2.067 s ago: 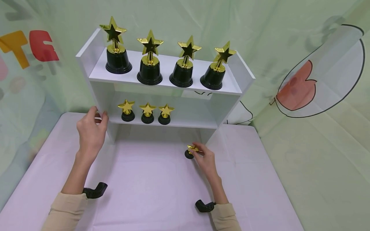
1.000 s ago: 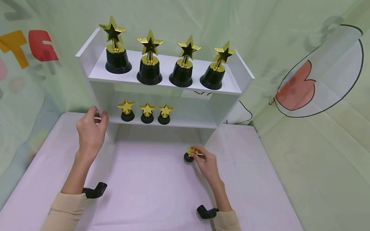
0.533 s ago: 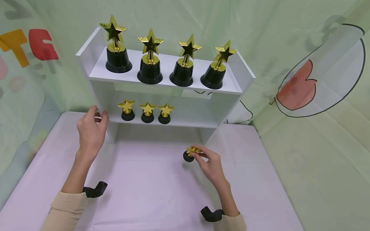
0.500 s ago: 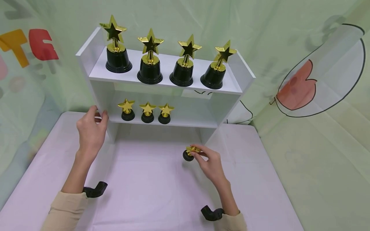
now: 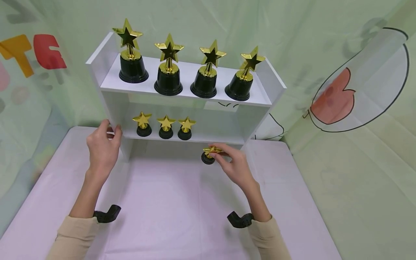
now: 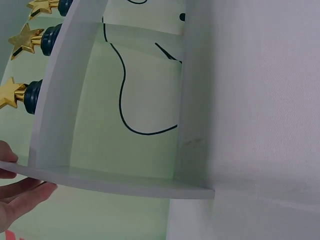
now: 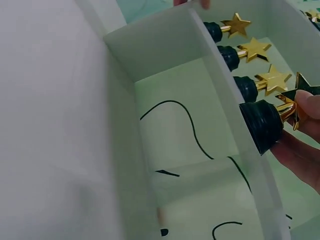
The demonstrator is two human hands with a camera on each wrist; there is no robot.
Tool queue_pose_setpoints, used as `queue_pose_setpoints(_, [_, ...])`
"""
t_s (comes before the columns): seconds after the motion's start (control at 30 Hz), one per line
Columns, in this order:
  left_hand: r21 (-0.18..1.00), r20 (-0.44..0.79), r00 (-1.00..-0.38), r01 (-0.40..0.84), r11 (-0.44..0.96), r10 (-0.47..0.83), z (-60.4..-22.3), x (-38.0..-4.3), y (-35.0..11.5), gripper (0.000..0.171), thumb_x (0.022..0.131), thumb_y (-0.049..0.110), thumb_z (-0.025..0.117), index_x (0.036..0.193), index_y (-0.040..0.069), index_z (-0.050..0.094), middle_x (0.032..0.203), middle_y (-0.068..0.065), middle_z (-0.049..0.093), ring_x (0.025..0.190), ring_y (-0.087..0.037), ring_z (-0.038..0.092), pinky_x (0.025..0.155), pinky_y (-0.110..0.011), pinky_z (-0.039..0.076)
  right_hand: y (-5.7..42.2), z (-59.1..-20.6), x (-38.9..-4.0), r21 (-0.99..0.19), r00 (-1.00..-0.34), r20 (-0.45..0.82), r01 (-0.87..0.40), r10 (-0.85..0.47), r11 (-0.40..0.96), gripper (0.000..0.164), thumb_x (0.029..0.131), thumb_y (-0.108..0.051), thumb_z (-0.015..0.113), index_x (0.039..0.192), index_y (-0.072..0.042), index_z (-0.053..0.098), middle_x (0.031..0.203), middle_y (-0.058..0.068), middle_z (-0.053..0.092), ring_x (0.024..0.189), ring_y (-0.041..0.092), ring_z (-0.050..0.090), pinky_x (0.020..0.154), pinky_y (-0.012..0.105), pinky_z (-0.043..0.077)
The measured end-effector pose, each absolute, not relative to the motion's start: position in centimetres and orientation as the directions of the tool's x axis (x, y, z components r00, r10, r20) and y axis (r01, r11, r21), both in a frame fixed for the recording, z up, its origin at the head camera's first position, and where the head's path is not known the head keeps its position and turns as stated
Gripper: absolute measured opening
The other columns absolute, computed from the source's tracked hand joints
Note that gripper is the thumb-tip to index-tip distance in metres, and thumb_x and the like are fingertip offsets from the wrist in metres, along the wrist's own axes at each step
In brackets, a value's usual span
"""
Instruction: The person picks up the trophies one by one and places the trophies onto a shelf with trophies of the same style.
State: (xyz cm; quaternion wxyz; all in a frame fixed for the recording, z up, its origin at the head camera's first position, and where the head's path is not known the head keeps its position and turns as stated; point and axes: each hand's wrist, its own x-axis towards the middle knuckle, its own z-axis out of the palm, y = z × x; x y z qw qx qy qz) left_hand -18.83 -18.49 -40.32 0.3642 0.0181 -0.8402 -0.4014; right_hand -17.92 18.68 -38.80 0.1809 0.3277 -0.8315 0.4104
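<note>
My left hand grips the left side panel of a white shelf unit, thumb and fingers on either side of it, as the left wrist view shows at the panel edge. My right hand pinches a small gold star trophy by its star. This trophy's black base hangs by the front edge of the middle shelf, whether touching I cannot tell. Three matching small trophies stand on that shelf: a left one, a middle one and a right one.
Several larger star trophies line the top shelf, from a leftmost one to a rightmost one. A pale cloth covers the table. Behind hangs a light green curtain with printed shapes. Each wrist wears a black camera mount.
My right hand has lifted the small trophy off the table, first drawing it slightly toward me, then raising it to the middle shelf's front edge. My left hand stays put.
</note>
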Motion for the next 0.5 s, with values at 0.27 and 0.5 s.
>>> queue_pose_setpoints(0.27, [0.693,0.598,-0.731,0.265,0.67,-0.328,-40.2,-18.7,-18.4,0.015,0.099,0.005,0.062,0.101,-0.01,0.064,0.089,-0.029,0.072,0.074,-0.045,0.072,0.069,0.006,0.03,18.0,-37.1,-20.1,-0.606,-0.755,0.554,-0.654,-0.351,0.453,0.028,0.091,0.001,0.075,0.118,0.0,0.074,0.114,0.013,0.077,0.098,0.026,0.075,0.083,0.038,0.063])
queue_pose_setpoints(0.5, [0.695,0.594,-0.734,0.261,0.67,-0.33,-40.4,-18.8,-18.5,0.015,0.099,0.005,0.061,0.099,-0.01,0.062,0.089,-0.03,0.072,0.073,-0.045,0.072,0.069,0.006,0.03,17.7,-36.4,-21.7,-0.622,-0.808,0.501,-0.586,-0.311,0.519,0.027,0.094,-0.007,0.074,0.12,-0.003,0.074,0.117,0.012,0.076,0.103,0.026,0.074,0.084,0.041,0.063])
